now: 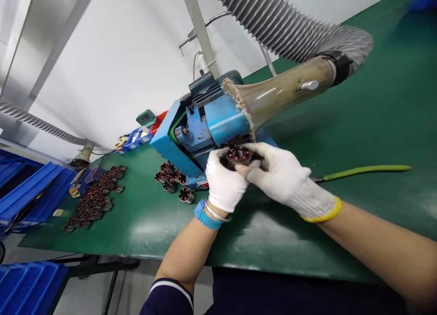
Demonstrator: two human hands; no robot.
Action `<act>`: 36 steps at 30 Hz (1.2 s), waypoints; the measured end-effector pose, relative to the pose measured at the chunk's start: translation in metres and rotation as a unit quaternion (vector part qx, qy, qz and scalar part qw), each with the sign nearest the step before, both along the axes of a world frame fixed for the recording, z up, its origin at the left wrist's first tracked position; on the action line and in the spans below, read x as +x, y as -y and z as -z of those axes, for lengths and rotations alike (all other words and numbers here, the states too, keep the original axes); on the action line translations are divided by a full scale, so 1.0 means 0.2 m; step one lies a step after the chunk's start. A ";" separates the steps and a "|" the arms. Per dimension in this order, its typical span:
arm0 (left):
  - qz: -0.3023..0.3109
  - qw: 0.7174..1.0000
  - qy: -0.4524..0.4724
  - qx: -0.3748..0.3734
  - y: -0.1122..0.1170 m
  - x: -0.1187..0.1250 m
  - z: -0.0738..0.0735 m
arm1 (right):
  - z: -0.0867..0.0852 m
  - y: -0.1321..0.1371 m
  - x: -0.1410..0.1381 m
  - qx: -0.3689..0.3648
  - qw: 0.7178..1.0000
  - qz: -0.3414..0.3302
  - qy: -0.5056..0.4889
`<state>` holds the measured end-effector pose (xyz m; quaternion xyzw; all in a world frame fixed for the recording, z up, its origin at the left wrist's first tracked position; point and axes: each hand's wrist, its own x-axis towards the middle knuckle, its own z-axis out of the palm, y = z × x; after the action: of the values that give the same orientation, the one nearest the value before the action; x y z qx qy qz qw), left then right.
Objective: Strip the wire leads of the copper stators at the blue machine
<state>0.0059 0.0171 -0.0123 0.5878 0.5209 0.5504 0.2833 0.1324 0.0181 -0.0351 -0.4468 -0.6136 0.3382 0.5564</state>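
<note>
Between my two gloved hands is a motor stator (239,155), a dark ring with copper windings showing inside. My left hand (223,183), in a white glove, grips its left side. On its right side, the fingers of my right hand (283,174), also gloved in white, are closed around the rim. Both hands are right in front of a blue belt-driven machine (225,119). Left of my left hand, a single stator (186,195) stands on the green table, near a small group of stators (167,175).
A clear funnel (287,89) joins the machine to a grey ribbed hose (290,28). A green-handled tool (367,170) lies at right. Many more stators (94,199) cover the left of the green table (146,233). Blue bins (30,192) stand beyond the left edge.
</note>
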 end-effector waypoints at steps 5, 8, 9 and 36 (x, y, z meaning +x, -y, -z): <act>0.009 1.000 -0.012 0.020 0.12 -0.05 0.05 | 0.01 0.10 0.04 0.131 0.984 -0.032 0.113; 0.031 0.999 0.007 0.016 0.13 -0.07 0.06 | 0.01 0.08 0.07 0.215 0.959 -0.067 0.170; 0.042 0.999 0.017 0.008 0.12 -0.07 0.06 | 0.01 0.06 0.09 0.230 0.950 -0.073 0.196; 0.021 0.999 -0.031 -0.022 0.12 -0.09 0.04 | -0.14 0.03 0.16 -0.174 0.980 0.045 -0.086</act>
<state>-0.0122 -0.0079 -0.0196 0.6088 0.5291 0.5146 0.2910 0.1653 0.0128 -0.0074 -0.5332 -0.4748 0.4518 0.5349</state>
